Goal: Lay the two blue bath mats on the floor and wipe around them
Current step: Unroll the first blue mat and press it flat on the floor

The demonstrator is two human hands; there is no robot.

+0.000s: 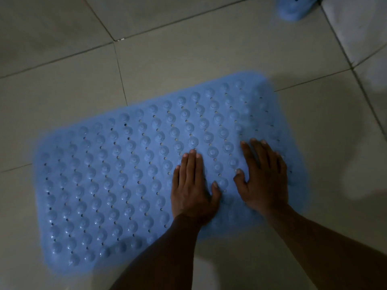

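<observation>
A blue rubber bath mat lies flat on the tiled floor, its round suction cups and small holes facing up. My left hand lies palm down on the mat's right half, fingers straight and together. Beside it, my right hand presses flat near the mat's right end, fingers slightly spread. Neither hand holds anything. A second blue piece shows at the top right edge, mostly cut off by the frame; I cannot tell what it is.
Grey floor tiles with dark grout lines surround the mat. A lighter, paler surface runs along the top right corner. The room is dim.
</observation>
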